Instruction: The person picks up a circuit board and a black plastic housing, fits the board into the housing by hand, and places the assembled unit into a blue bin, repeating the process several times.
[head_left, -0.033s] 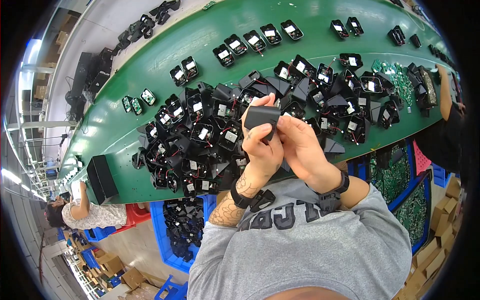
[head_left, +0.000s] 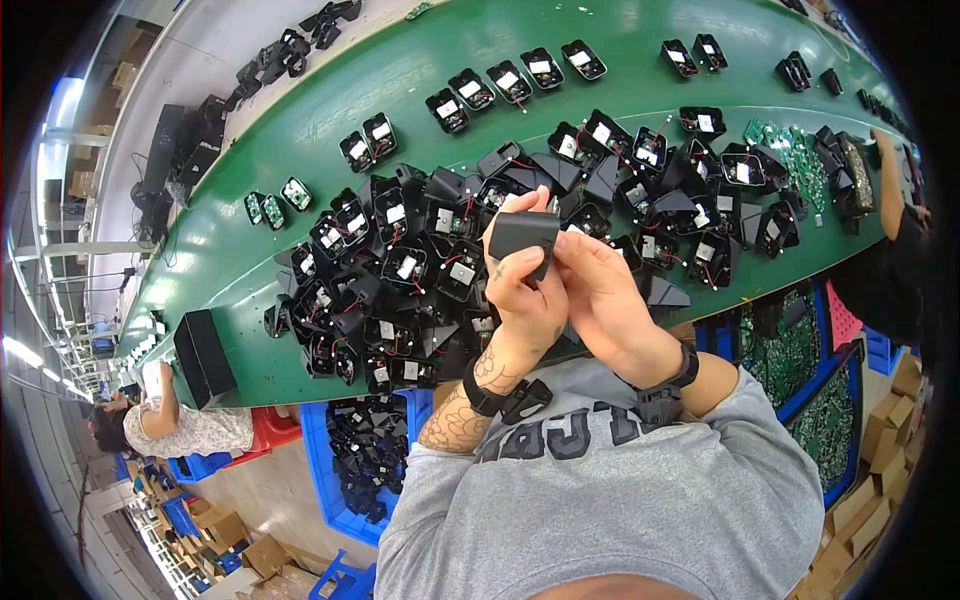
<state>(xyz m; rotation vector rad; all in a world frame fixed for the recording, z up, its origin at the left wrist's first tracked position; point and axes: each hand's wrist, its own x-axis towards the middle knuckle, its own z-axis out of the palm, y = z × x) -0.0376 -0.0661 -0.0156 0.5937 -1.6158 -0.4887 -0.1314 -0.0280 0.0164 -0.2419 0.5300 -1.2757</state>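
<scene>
Above the near edge of the green table I hold up a black plastic housing point(head_left: 523, 233), its smooth outer side turned toward me. My left hand point(head_left: 520, 292) is closed around it, thumb along its lower edge and fingers behind. My right hand point(head_left: 608, 295) is closed too, its thumb and fingertips gripping the housing's right edge. What the fingers touch on the far side is hidden. Right behind my hands spreads a heap of similar open black housings point(head_left: 405, 265), with white labels and red and black wires inside.
On the green table point(head_left: 300, 160), a row of housings point(head_left: 508, 82) stands farther back. Green circuit boards point(head_left: 795, 165) lie right. A black box point(head_left: 203, 358) stands left. Below the edge is a blue crate point(head_left: 322, 470) of black parts. Co-workers point(head_left: 190, 428) sit at both ends.
</scene>
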